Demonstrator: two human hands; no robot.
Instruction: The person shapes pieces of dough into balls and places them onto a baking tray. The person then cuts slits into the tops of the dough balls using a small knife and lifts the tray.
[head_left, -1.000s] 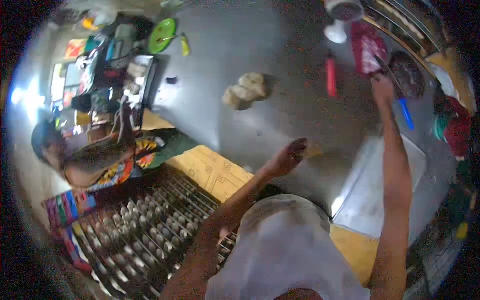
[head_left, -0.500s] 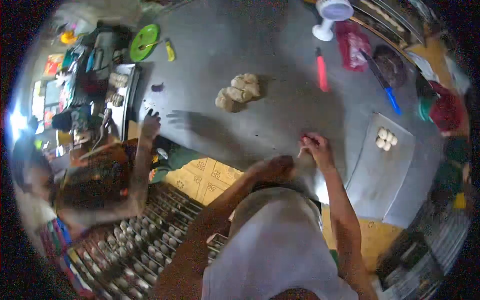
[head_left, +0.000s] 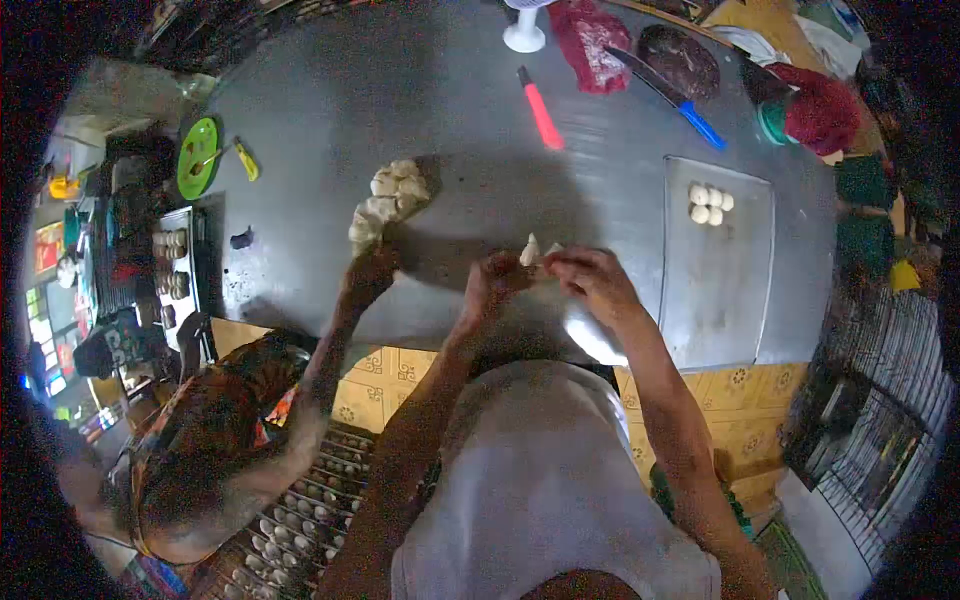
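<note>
Left hand (head_left: 490,287) half-curled, fingertips pinching dough bit (head_left: 530,250) that poked up between hands, above table (head_left: 480,120) near its edge. Right hand (head_left: 600,283) bent inward just beside, fingers partly closed; whether gripping dough, unclear. Dough pile (head_left: 385,200) lay farther left, at co-worker's hand (head_left: 370,275).

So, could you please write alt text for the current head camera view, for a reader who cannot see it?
A person's left hand and right hand are close together over a grey table, a small piece of dough between them. A co-worker's hand is beside, perhaps touching, clustered dough lumps, while small dough balls sit on a tray to the right.
</note>
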